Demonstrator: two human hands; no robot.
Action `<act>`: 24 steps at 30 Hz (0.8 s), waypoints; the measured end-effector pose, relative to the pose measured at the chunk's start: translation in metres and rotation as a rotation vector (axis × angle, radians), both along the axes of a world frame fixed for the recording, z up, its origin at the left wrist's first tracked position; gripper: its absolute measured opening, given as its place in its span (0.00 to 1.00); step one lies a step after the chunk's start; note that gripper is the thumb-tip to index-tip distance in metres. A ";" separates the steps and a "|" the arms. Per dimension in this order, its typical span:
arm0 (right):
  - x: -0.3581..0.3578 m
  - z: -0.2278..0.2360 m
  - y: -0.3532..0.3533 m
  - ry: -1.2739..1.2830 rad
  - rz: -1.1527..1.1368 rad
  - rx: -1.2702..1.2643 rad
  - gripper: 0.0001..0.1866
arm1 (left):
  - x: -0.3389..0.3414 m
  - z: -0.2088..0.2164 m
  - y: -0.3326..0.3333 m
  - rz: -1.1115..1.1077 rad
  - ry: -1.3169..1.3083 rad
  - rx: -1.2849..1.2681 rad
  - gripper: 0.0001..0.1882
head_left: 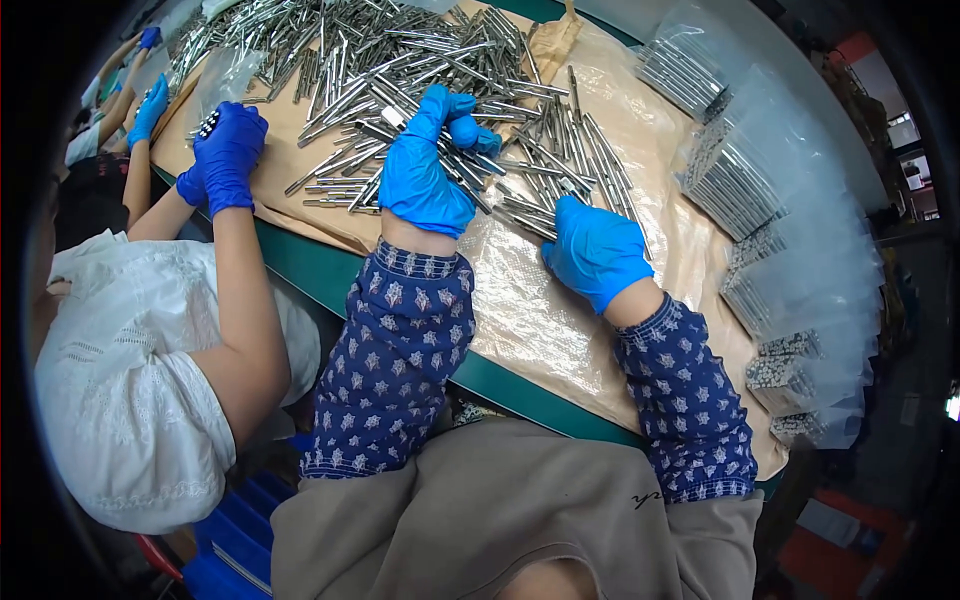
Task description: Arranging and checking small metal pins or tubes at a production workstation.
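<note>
Table [310,265] was the biggest thing going, green and mostly covered by a crinkly brown sheet [540,350]. A co-worker in a white top [140,370] sat at the left, one dark blue glove [230,160] closed around some small bits, couldn't tell much more than that. Honestly, the heap of loose metal rods [440,55] across the far side looked like most of the job, so plenty was left. Done stuff, I'd guess, was the row of bagged bundles [735,180] curving down the right edge, rods lined up neatly in clear plastic. Both of the person's own hands wore light blue gloves. The left hand [425,175] was curled around a slanting bunch of rods [470,190] at the heap's near edge. The right hand [598,250] seemed to pinch a smaller clump [525,217] just beside it, though its palm side was hidden.
</note>
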State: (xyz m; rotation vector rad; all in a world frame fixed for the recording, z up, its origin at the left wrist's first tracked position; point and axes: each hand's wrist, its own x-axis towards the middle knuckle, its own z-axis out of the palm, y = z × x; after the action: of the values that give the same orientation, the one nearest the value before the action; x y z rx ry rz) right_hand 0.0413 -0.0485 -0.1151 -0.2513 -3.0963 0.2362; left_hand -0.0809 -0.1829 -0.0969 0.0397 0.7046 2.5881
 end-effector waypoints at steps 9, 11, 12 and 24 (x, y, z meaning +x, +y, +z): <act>0.044 0.014 -0.001 -0.098 0.052 -0.036 0.12 | 0.006 0.004 -0.002 -0.007 -0.027 -0.067 0.14; 0.047 0.014 0.007 -0.061 0.055 -0.078 0.12 | 0.008 0.007 0.000 -0.024 0.005 -0.070 0.14; 0.046 0.014 0.009 -0.060 0.005 -0.077 0.13 | 0.008 0.007 0.001 -0.030 0.008 -0.076 0.14; 0.024 0.014 0.035 -0.217 0.018 -0.035 0.12 | 0.037 0.024 0.006 -0.093 0.781 -0.693 0.11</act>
State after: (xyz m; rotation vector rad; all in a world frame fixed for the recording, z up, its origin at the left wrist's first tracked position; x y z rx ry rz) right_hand 0.0653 -0.0134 -0.1016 -0.2674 -3.3124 0.2814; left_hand -0.0442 -0.1767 -0.0727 0.8599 1.7738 2.0512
